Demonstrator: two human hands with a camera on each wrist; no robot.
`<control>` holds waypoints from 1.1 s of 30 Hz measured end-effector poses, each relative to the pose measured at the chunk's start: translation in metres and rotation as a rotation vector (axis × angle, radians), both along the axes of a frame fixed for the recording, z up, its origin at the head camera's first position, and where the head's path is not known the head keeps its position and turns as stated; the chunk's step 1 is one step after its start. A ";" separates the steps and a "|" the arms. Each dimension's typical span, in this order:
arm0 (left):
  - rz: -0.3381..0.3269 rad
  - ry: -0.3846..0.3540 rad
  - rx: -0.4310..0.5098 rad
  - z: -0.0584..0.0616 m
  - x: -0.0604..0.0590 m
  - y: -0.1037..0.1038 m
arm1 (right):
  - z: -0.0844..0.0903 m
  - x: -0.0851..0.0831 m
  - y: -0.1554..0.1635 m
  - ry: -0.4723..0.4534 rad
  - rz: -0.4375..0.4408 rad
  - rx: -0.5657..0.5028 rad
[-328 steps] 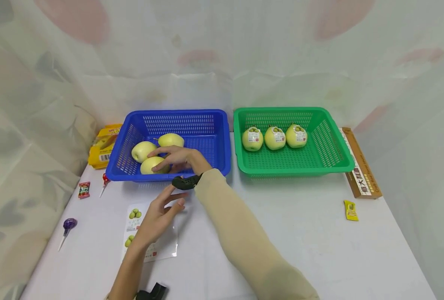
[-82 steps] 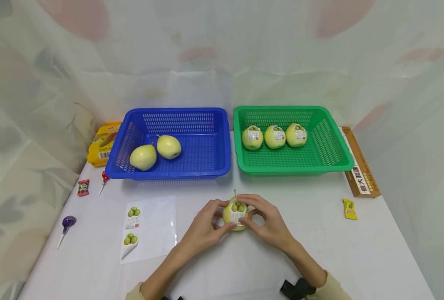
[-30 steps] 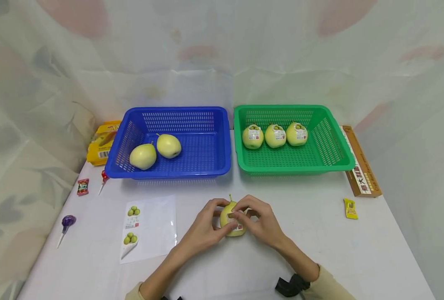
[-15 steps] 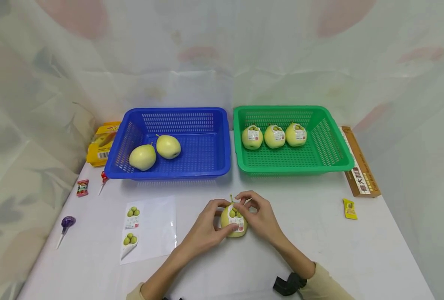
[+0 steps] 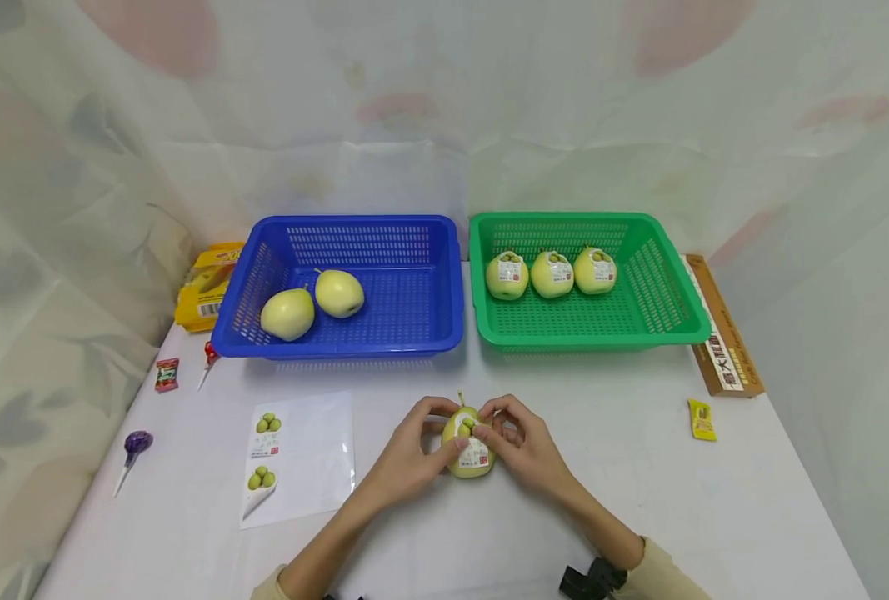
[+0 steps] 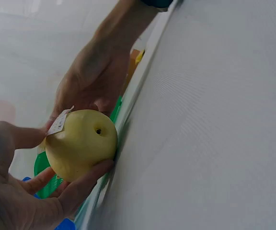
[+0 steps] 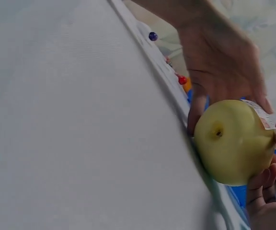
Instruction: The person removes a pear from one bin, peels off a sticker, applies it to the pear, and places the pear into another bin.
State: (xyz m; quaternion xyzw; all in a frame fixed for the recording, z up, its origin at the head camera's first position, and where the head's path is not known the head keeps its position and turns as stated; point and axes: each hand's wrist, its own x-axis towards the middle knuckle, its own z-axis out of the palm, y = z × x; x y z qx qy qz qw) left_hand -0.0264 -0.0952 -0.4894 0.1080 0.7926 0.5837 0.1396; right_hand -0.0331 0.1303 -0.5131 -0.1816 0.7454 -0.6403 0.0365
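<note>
A pale yellow pear (image 5: pixel 466 472) stands on the white table, stem pointing away, with a printed sticker (image 5: pixel 474 453) on its upper side. My left hand (image 5: pixel 408 457) grips its left side, thumb on the sticker. From the right, my right hand (image 5: pixel 528 448) holds it, thumb pressing the sticker near the printed pears. In the left wrist view, one edge of the sticker (image 6: pixel 60 123) stands off the pear (image 6: pixel 83 151). The right wrist view shows the underside of the pear (image 7: pixel 231 148). To the left lies a sticker sheet (image 5: pixel 312 458) with two stickers, the lower one curled at a corner.
Behind are a blue basket (image 5: pixel 339 349) with two plain pears and a green basket (image 5: pixel 594 339) with three stickered pears. Lollipops, a red candy (image 5: pixel 167 375) and a yellow package (image 5: pixel 206 292) lie left; a brown box (image 5: pixel 725 333) and yellow candy (image 5: pixel 702 419) lie right.
Earlier my right hand was on a pear in the blue basket; that basket now holds one fewer. In the last second, my thumbs have shifted over the sticker, and my right fingers moved down from the stem.
</note>
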 end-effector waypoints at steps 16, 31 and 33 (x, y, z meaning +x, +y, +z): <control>0.185 0.042 -0.019 -0.001 -0.004 0.004 | -0.009 0.009 -0.005 0.198 0.107 -0.050; 0.178 0.023 -0.068 -0.003 -0.006 0.001 | -0.006 0.007 -0.003 0.187 0.168 -0.025; 0.183 0.029 -0.059 -0.003 -0.006 0.001 | -0.006 0.006 -0.001 0.187 0.199 -0.020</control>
